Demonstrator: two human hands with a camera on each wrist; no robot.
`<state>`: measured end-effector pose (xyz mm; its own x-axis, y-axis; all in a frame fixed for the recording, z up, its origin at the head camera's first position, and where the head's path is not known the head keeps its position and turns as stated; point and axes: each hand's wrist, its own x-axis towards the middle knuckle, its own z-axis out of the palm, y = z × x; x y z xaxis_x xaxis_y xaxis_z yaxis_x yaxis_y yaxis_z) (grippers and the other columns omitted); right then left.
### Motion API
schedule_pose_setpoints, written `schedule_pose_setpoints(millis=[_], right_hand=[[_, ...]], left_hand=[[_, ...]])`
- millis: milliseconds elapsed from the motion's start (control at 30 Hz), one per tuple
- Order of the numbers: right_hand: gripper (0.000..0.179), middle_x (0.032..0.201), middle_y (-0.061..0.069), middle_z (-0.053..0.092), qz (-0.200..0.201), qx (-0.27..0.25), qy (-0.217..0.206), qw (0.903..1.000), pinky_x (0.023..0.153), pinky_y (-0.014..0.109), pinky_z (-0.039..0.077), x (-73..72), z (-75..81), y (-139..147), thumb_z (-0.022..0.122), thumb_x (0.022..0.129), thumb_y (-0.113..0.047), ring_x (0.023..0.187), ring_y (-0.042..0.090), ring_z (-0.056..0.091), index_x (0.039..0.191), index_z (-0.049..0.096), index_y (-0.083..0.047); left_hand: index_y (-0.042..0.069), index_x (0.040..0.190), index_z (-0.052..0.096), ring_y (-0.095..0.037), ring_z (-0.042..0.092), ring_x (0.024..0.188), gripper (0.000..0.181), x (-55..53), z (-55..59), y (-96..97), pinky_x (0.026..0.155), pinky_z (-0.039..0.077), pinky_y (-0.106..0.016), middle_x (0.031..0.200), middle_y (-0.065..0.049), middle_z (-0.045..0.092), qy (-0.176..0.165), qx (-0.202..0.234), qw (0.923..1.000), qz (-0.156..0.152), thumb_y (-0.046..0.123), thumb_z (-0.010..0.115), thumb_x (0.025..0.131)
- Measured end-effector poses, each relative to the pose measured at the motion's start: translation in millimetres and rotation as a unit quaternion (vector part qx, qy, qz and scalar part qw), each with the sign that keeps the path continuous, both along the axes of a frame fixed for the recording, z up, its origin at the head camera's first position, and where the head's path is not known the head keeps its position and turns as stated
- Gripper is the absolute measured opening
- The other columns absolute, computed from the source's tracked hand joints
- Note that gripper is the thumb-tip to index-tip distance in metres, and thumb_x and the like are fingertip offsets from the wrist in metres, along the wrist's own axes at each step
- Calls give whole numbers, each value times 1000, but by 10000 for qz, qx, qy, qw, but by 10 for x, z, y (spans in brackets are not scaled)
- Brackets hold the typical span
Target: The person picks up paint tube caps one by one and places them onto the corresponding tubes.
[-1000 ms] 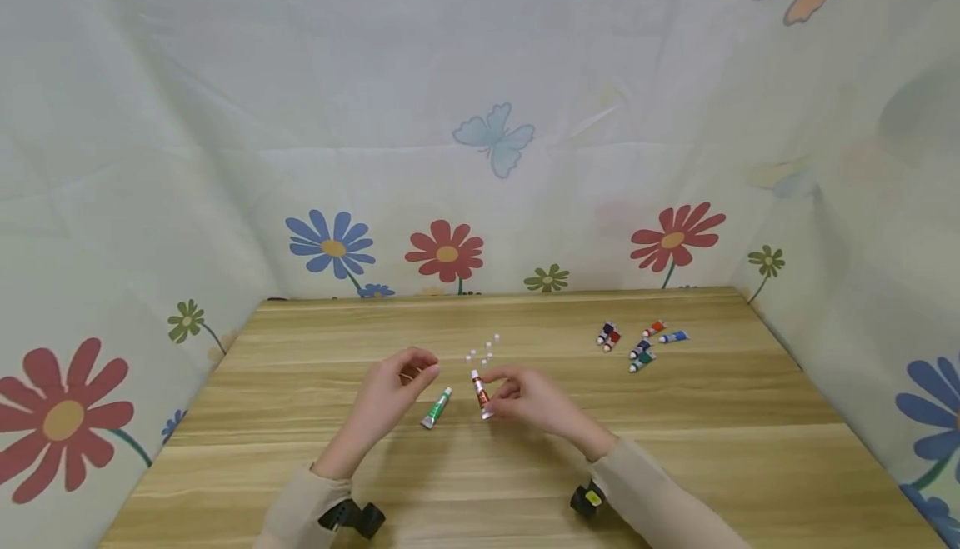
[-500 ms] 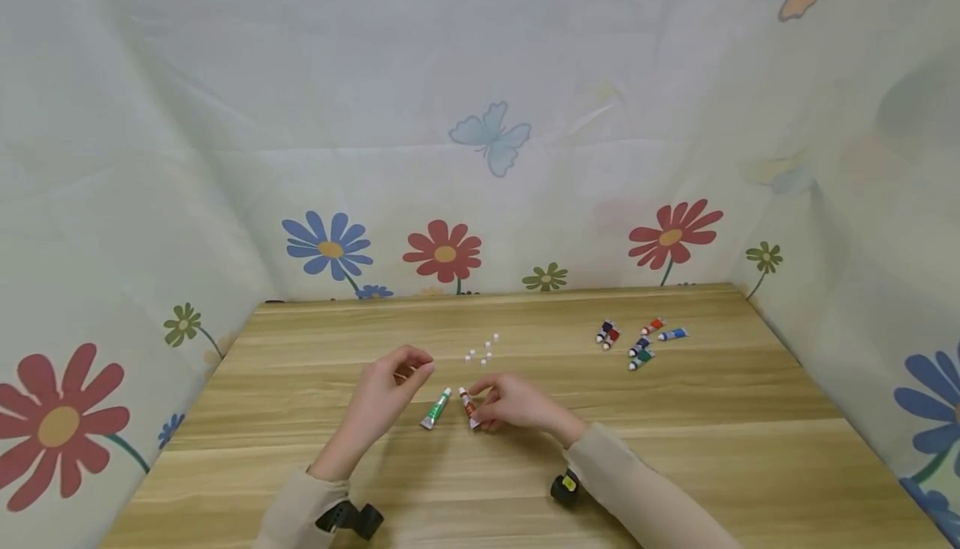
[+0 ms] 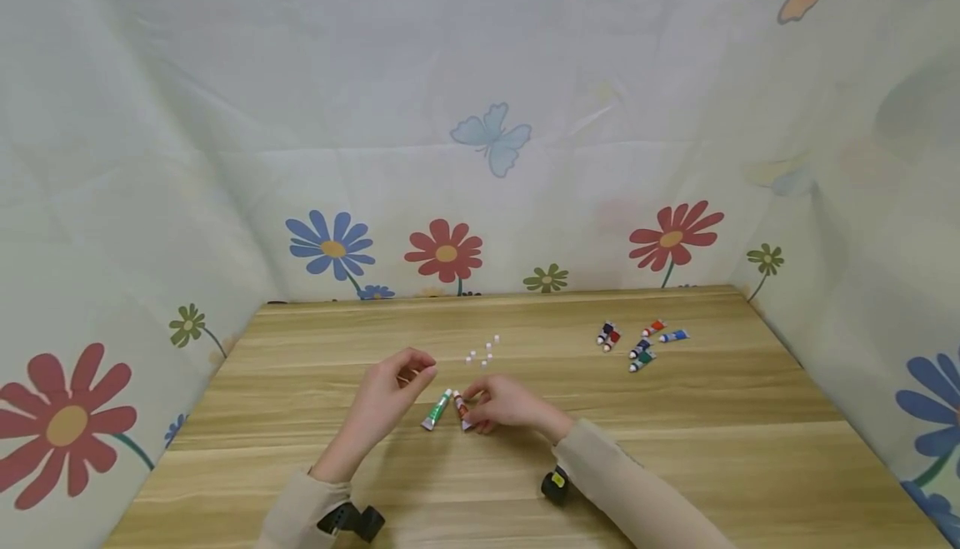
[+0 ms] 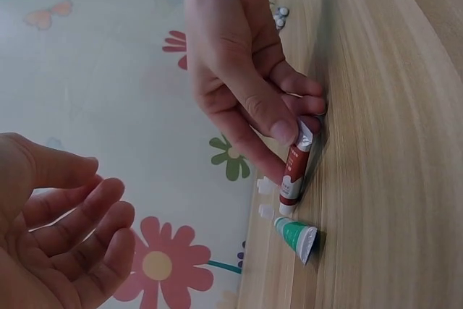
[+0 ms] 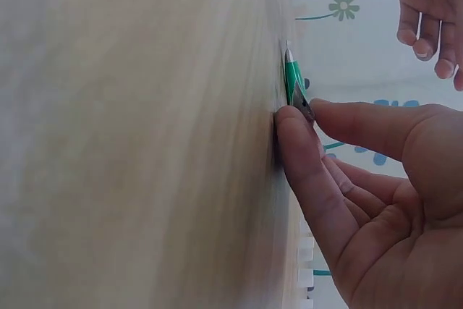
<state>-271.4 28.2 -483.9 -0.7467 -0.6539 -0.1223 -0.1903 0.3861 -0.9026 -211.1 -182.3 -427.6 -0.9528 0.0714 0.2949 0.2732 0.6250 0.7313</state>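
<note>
With thumb and fingers my right hand (image 3: pixel 504 404) pinches a brownish-red paint tube (image 3: pixel 460 403) by its flat crimped end, low at the tabletop. Its white-capped end leans in close to a green paint tube (image 3: pixel 437 410) lying on the wood. In the left wrist view the red-brown tube (image 4: pixel 294 171) shows its cap just beside the green tube (image 4: pixel 296 238); whether they touch I cannot tell. My left hand (image 3: pixel 387 391) hovers left of both tubes, fingers loosely bent, holding nothing. From the right wrist, fingers hide most of the red-brown tube.
Several small white caps (image 3: pixel 483 362) lie scattered behind the tubes. A loose group of paint tubes (image 3: pixel 640 349) in blue, red, orange and green rests at the back right of the wooden table (image 3: pixel 337 324). A flowered curtain (image 3: pixel 390 116) hangs behind and at both sides.
My right hand has moved left, bringing the red-brown tube from apart to right beside the green one. The left hand and green tube have stayed nearly still.
</note>
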Motion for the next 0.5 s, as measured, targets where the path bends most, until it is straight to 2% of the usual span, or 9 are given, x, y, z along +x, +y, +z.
schedule_pose_setpoints(millis=[500], right_hand=[[27, 75, 6, 71, -27, 180, -23, 9998, 58, 31, 58, 6, 49, -93, 71, 91, -4, 62, 15, 66, 116, 67, 7]], left_hand=[[10, 104, 72, -11, 63, 81, 12, 16, 20, 10, 77, 54, -34, 91, 2, 70, -65, -52, 10000, 43, 20, 70, 97]])
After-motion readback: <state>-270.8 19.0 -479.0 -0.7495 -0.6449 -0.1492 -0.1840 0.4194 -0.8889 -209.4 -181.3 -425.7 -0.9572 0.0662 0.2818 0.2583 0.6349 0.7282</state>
